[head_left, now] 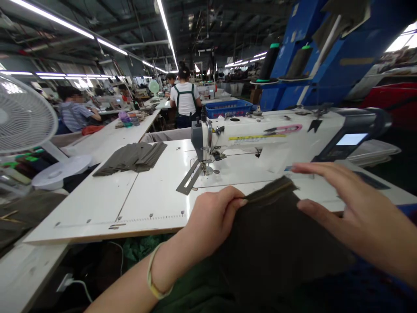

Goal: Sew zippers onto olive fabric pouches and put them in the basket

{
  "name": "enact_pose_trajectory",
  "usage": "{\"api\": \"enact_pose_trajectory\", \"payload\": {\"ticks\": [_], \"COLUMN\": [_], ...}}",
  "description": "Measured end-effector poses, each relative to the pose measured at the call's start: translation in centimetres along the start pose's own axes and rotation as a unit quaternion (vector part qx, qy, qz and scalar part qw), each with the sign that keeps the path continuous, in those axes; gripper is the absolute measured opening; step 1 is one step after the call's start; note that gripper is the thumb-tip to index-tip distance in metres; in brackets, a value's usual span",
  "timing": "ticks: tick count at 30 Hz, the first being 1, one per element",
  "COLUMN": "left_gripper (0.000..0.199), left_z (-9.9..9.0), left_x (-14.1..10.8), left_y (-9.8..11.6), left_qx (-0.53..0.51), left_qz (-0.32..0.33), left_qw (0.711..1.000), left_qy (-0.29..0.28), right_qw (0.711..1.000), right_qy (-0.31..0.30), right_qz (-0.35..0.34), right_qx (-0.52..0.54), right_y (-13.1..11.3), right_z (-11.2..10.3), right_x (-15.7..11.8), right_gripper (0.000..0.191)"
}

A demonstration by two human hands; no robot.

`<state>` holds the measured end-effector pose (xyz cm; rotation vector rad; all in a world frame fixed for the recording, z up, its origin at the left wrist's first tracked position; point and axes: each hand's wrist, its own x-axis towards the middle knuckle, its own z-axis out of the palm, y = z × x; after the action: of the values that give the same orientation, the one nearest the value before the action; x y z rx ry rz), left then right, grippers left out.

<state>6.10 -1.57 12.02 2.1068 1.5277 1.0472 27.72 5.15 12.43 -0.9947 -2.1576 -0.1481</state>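
Observation:
My left hand (216, 215) pinches the top edge of a dark olive fabric piece (276, 234), which hangs down in front of the table's edge. A yellowish-brown strip runs along that top edge. Just right of the fabric's upper corner, my right hand (352, 208) is spread, thumb and fingers apart, with nothing between them. Beyond both hands stands a white sewing machine (276, 139); its needle area (206, 167) is left of the fabric. A flat grey metal guide (189, 178) lies beside the presser foot.
A fanned stack of dark fabric pieces (133, 158) rests on the white table (153, 195) at left. A white fan (24, 113) stands far left. Thread cones (269, 63) and a blue basket (228, 108) are behind the machine. Several people work farther back, one in a white shirt (185, 98).

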Motion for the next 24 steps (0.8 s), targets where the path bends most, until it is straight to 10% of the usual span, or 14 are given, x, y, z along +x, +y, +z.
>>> {"api": "enact_pose_trajectory", "payload": {"ticks": [7, 12, 15, 19, 24], "left_gripper": [0.015, 0.025, 0.029, 0.032, 0.103], "left_z": [2.0, 4.2, 3.1, 0.4, 0.4], "left_x": [-1.0, -3.3, -3.9, -1.7, 1.9], "left_y": [-4.1, -8.6, -9.5, -10.6, -14.0], "left_qx": [-0.229, -0.369, -0.245, 0.058, 0.189], "left_qz": [-0.150, -0.353, -0.407, -0.211, 0.020], "left_qw": [0.960, 0.853, 0.867, 0.971, 0.963], "left_qy": [-0.058, -0.108, -0.151, -0.098, -0.193], "right_qw": [0.982, 0.959, 0.940, 0.937, 0.956], "right_qy": [-0.143, -0.207, -0.227, -0.239, -0.221], "right_qz": [-0.037, -0.193, -0.251, -0.255, -0.191], "right_qx": [0.116, -0.034, -0.042, -0.006, 0.002], "right_y": [1.5, 2.9, 2.3, 1.1, 2.8], "right_z": [4.7, 14.5, 20.3, 24.3, 23.0], "right_x": [5.4, 7.7, 7.9, 7.9, 7.4], "right_gripper": [0.034, 0.036, 0.032, 0.032, 0.033]}}
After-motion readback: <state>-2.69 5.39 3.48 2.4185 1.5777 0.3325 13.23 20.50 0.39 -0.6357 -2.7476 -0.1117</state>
